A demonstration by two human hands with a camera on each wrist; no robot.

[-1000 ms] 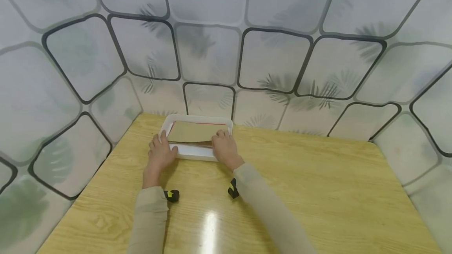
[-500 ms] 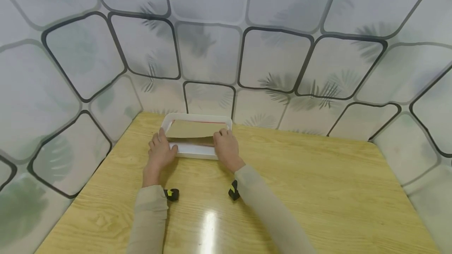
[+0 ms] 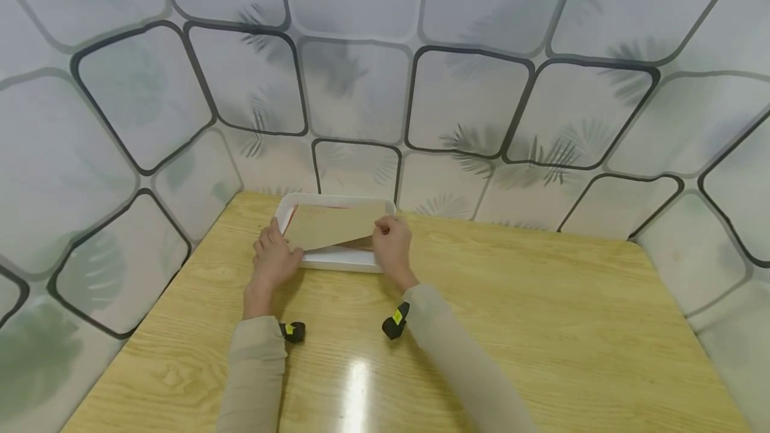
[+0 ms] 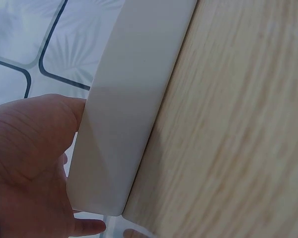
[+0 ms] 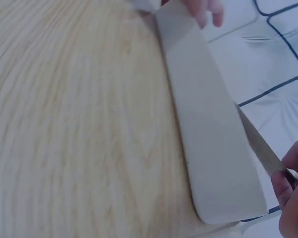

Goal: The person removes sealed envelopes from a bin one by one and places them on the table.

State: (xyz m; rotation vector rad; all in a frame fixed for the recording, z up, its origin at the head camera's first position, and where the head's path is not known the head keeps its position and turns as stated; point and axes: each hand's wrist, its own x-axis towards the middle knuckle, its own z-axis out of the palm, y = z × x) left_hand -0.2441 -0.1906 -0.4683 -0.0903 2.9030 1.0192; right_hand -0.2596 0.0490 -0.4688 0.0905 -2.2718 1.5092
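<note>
A white tray [image 3: 343, 261] stands on the table toward the back, and a brown kraft envelope [image 3: 327, 226] with faint red print lies tilted in it. My right hand [image 3: 392, 246] pinches the envelope's right edge and holds that side raised above the tray's front wall. In the right wrist view the fingers [image 5: 283, 186] close on the envelope's edge. More brown paper and a red edge show under it. My left hand [image 3: 275, 259] holds the tray's front left corner; in the left wrist view its thumb [image 4: 72, 111] reaches over the front wall [image 4: 129, 94].
The wooden table [image 3: 541, 326] stretches to the right and toward me. A patterned curtain [image 3: 355, 92] hangs behind and at both sides, close to the tray's back. Black straps with yellow tabs [image 3: 291, 333] sit at both wrists.
My right hand has shifted slightly right and turned, lifting the envelope's right side. Its front edge now slopes down to the left. The left hand and tray have stayed almost still.
</note>
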